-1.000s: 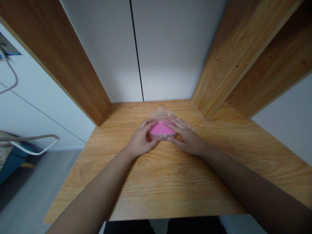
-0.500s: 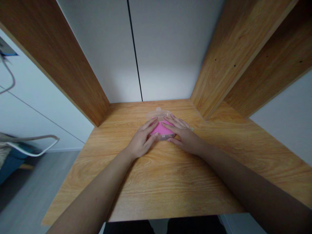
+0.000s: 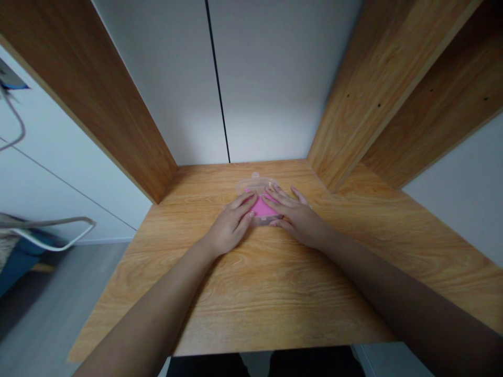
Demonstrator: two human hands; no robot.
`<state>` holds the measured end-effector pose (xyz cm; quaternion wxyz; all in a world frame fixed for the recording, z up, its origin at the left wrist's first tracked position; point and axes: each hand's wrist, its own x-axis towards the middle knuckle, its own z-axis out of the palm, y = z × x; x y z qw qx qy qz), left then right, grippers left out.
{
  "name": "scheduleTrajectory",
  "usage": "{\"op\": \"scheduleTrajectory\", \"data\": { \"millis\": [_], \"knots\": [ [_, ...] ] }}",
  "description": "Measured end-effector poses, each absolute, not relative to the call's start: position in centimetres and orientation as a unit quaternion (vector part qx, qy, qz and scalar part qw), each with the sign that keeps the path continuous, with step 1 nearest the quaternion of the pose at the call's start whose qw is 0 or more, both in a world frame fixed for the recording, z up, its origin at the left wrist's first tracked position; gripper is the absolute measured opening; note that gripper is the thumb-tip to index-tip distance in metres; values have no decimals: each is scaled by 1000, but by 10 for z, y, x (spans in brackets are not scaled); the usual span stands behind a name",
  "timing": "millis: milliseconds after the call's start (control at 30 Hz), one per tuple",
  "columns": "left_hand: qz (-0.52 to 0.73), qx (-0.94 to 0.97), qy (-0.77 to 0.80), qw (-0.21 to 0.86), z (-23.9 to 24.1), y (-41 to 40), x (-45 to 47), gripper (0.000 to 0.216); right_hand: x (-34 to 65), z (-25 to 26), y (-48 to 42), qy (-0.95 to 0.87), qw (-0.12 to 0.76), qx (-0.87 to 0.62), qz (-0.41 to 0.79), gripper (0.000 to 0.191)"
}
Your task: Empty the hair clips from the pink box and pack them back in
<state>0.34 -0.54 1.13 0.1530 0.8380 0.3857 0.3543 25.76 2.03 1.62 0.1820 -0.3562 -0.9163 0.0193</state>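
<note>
A small pink box with a clear plastic lid sits on the wooden desk, toward the back middle. My left hand covers its left side, fingers laid over the top and thumb against the near edge. From the right, my right hand does the same, its thumb at the box's front rim. Both hands press and hold the box between them, and most of it is hidden under my fingers.
Wooden side panels rise at the left and right of the desk, with a white wall behind. A chair with a pale metal frame stands on the grey floor to the left.
My fingers have slid further over the top of the pink box from both sides, so less of it shows. The box stays in the same place.
</note>
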Motion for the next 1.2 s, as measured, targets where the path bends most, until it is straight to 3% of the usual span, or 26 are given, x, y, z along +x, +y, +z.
{"op": "scheduleTrajectory", "data": {
  "millis": [267, 400, 600, 733, 867, 1200],
  "knots": [
    [362, 829, 389, 174, 11, -6, 6, 48, 256, 14, 19, -913, 197, -356, 28, 72],
    [366, 827, 384, 187, 10, -4, 4, 48, 254, 16, 19, -897, 254, -352, 86, 70],
    [394, 822, 366, 188, 9, -3, 2, 48, 253, 21, 20, -785, 440, -408, 156, 30],
    [394, 821, 365, 193, 12, -4, 3, 46, 254, 19, 23, -732, 387, -523, 205, 30],
    [384, 824, 367, 197, 12, -6, 4, 47, 255, 19, 23, -753, 321, -540, 195, 40],
    [383, 820, 380, 193, 9, -6, 6, 49, 254, 20, 24, -748, 315, -534, 239, 49]
  ]
}}
